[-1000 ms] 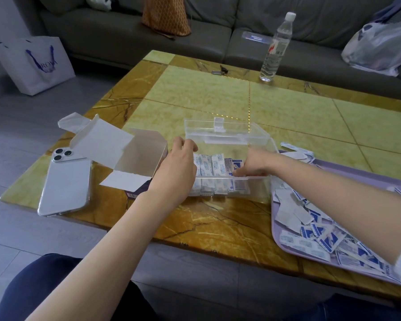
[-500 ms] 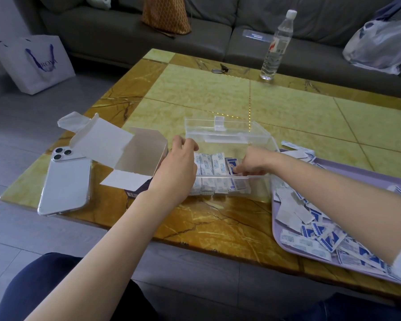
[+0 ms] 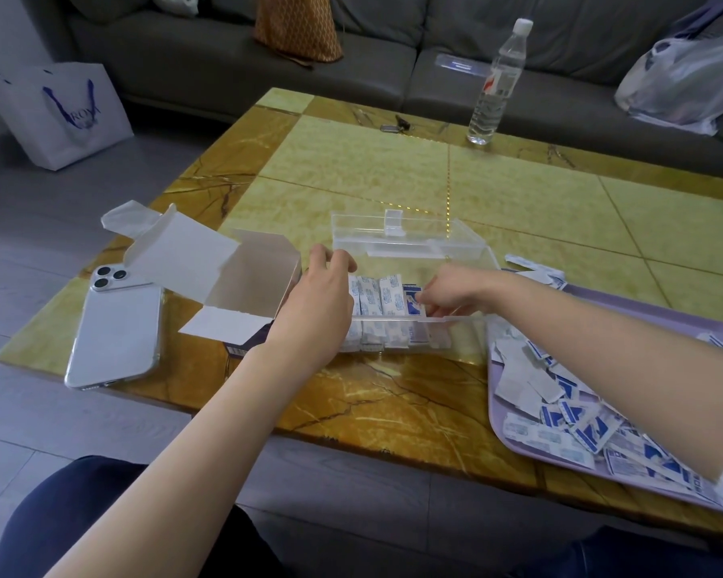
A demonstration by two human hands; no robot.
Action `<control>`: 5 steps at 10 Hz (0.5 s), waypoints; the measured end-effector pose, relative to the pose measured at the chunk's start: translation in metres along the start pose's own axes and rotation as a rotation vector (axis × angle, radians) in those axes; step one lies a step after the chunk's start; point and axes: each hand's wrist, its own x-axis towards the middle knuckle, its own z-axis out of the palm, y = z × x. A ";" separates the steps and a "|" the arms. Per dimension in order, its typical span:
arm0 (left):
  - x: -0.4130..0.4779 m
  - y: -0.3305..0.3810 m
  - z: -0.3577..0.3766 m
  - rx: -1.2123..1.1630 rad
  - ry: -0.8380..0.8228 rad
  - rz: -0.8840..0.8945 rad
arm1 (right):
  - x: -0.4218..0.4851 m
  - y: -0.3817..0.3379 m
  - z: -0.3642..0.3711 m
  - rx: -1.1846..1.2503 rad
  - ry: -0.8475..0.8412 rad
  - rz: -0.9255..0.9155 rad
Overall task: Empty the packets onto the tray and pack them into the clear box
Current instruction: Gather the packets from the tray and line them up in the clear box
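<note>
The clear box (image 3: 456,244) stands open near the table's front, its lid tipped back. A row of white and blue packets (image 3: 382,300) stands on edge inside it. My left hand (image 3: 318,302) grips the box's left wall, thumb on the rim. My right hand (image 3: 456,292) reaches into the box from the right, its fingers pinching the blue packet at the row's right end. Many loose packets (image 3: 572,423) lie heaped on the lilac tray (image 3: 710,327) at the right, under my right forearm.
An opened white carton (image 3: 226,277) lies left of the box, with a phone (image 3: 117,331) beside it. A water bottle (image 3: 497,81) and keys (image 3: 395,125) stand at the table's far side. A sofa with bags runs behind; a white bag (image 3: 63,110) sits on the floor.
My right hand's fingers have curled lower into the box, pressing the blue packet against the row. My left hand stays on the box's left wall.
</note>
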 end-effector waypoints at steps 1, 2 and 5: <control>-0.001 0.000 0.001 -0.049 0.020 0.012 | 0.002 0.003 -0.002 -0.045 0.073 -0.028; 0.003 0.002 0.003 -0.185 0.157 -0.024 | -0.010 0.003 -0.008 -0.033 0.082 -0.120; 0.007 0.002 0.007 -0.213 0.139 -0.061 | -0.024 0.004 -0.006 -0.184 -0.273 -0.231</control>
